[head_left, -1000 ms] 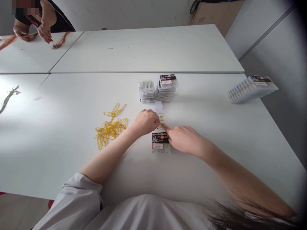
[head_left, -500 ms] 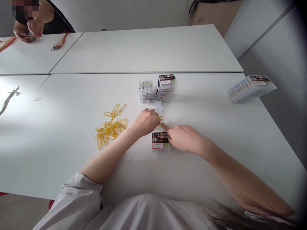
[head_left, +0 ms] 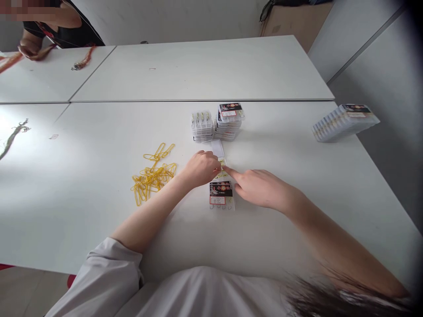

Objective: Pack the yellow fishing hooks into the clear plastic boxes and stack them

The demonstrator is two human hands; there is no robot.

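My left hand is curled over the left side of an open clear plastic hook box; its fingertips are pressed together and whatever they hold is hidden. Small yellow pieces show inside this box, and its lid lies folded back on the far side. From the right, my right hand reaches in with the index finger stretched to the box's contents, its thumb apart, holding nothing. Just nearer to me lies a closed hook box with a black and red label and hooks along its near edge.
Two stacks of hook boxes, a left stack and a right stack, stand behind my hands. A leaning row of boxes is at the right table edge. Yellow loops lie left. Across the table, a person's hand handles reddish strands.
My right hand has shifted slightly, its index finger now straighter and higher over the open box. My left hand stays nearly in place. The person across has moved their hands.
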